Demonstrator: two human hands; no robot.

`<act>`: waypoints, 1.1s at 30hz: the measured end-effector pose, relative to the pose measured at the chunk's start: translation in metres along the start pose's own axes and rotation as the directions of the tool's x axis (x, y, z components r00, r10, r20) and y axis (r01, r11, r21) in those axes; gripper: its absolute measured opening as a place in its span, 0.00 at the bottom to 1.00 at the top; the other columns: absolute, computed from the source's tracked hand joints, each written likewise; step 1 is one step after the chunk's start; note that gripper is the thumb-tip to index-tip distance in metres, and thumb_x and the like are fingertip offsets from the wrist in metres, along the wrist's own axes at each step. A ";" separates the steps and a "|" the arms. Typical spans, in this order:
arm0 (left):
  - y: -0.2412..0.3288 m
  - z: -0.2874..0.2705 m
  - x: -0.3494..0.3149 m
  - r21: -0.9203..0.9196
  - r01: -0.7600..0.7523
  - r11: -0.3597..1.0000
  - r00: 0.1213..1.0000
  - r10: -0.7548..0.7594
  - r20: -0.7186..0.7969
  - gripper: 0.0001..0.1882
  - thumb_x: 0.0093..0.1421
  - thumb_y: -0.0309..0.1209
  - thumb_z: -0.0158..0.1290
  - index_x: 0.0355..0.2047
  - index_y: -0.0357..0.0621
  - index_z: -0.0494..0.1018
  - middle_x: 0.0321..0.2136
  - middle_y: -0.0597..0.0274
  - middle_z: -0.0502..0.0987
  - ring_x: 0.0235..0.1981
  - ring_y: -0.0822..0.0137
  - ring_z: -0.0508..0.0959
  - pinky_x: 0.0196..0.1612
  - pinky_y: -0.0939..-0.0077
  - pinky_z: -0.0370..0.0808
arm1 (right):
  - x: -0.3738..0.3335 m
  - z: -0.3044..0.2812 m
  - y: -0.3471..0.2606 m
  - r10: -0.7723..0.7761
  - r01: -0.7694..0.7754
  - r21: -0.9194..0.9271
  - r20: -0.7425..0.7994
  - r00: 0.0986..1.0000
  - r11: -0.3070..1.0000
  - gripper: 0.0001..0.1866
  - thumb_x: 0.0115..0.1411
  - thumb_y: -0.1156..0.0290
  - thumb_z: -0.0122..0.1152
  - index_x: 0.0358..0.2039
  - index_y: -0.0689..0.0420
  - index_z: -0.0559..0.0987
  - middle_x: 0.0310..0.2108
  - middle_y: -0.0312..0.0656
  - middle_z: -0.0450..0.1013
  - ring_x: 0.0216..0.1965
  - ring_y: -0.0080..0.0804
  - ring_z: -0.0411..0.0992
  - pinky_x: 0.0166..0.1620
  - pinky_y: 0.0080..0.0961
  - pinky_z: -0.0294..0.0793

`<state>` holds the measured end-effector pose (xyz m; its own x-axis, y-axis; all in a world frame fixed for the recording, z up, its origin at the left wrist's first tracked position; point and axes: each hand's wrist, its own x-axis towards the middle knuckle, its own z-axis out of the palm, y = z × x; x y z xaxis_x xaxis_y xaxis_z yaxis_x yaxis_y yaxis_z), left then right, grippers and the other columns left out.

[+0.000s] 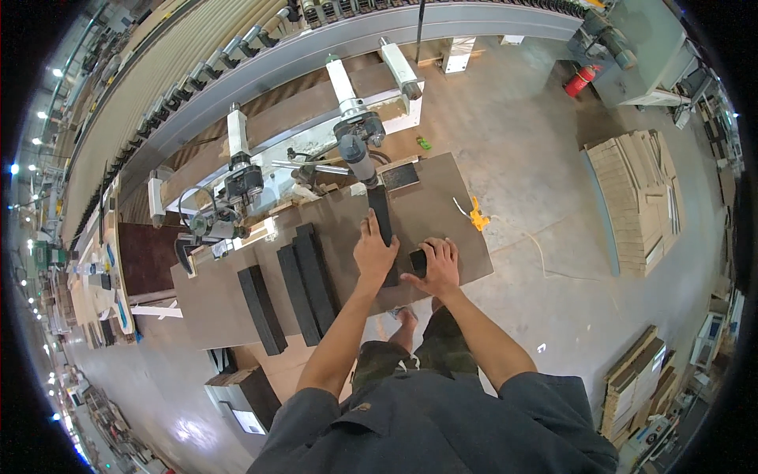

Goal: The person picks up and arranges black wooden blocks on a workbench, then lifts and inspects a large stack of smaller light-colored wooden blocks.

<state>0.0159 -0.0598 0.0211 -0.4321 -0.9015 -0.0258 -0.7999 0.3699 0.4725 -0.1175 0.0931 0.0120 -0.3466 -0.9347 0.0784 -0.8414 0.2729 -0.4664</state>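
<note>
A long black bar [380, 207] lies on the brown board tabletop [430, 201], its far end beneath a grey cylinder [358, 160] of the machine. My left hand [375, 251] grips this bar, fingers along its left side and the thumb at its right. Just to the right, my right hand [438, 267] closes over a short black block [418, 261], the thumb reaching left at the block's near end. Part of that block is hidden under the fingers. Left of my arms lie more black bars [309, 272], side by side, with a single black bar [262, 310] apart from them.
Machine heads on white arms [344, 85] line the table's far side. A yellow tool [478, 215] lies at the right edge. A red fire extinguisher [582, 80] stands at the far right, near a stack of boards [636, 201]. Below the table's left side is a dark box [245, 395].
</note>
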 end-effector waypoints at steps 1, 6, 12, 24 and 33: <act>0.004 0.005 0.004 0.017 0.012 1.000 1.000 -0.012 -0.025 0.50 0.62 0.46 0.66 0.78 0.42 0.55 0.66 0.41 0.73 0.50 0.38 0.85 0.48 0.54 0.86 | -0.001 -0.002 0.000 -0.032 0.032 0.003 -0.003 0.999 0.999 0.50 0.53 0.28 0.71 0.62 0.56 0.74 0.62 0.46 0.68 0.69 0.51 0.62 0.77 0.58 0.49; 0.015 0.024 0.023 0.005 -0.039 0.999 0.996 0.039 -0.079 0.49 0.63 0.44 0.65 0.78 0.38 0.56 0.70 0.36 0.70 0.50 0.37 0.85 0.48 0.54 0.85 | -0.004 -0.001 0.002 -0.070 0.070 -0.003 0.011 0.997 0.998 0.54 0.51 0.24 0.69 0.63 0.57 0.74 0.61 0.46 0.69 0.68 0.48 0.64 0.78 0.61 0.47; 0.009 0.042 0.026 0.012 -0.076 0.997 0.985 0.077 -0.157 0.45 0.63 0.42 0.64 0.76 0.38 0.60 0.70 0.32 0.69 0.50 0.36 0.85 0.51 0.51 0.84 | -0.003 0.010 0.006 0.015 -0.011 -0.059 0.079 0.997 0.998 0.48 0.55 0.25 0.67 0.61 0.54 0.77 0.59 0.45 0.70 0.67 0.47 0.65 0.77 0.62 0.48; 0.006 0.056 0.023 0.005 -0.108 0.994 0.957 0.106 -0.270 0.34 0.71 0.41 0.58 0.73 0.39 0.68 0.70 0.32 0.70 0.51 0.32 0.83 0.53 0.47 0.81 | -0.003 0.006 0.002 0.030 -0.026 -0.056 0.067 0.997 0.998 0.40 0.52 0.31 0.72 0.55 0.47 0.81 0.55 0.40 0.73 0.64 0.43 0.68 0.77 0.60 0.52; -0.006 0.041 0.029 -0.026 -0.070 0.997 0.969 0.061 -0.238 0.32 0.67 0.40 0.59 0.69 0.40 0.72 0.67 0.34 0.74 0.62 0.36 0.78 0.62 0.48 0.78 | 0.009 -0.003 -0.010 0.012 -0.021 0.073 0.119 0.993 0.997 0.39 0.53 0.36 0.75 0.57 0.49 0.79 0.57 0.44 0.74 0.66 0.46 0.68 0.78 0.59 0.52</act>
<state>-0.0090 -0.0789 -0.0184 -0.3689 -0.9046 0.2135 -0.7568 0.4257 0.4960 -0.1137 0.0822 0.0196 -0.3045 -0.9519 -0.0327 -0.8015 0.2747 -0.5311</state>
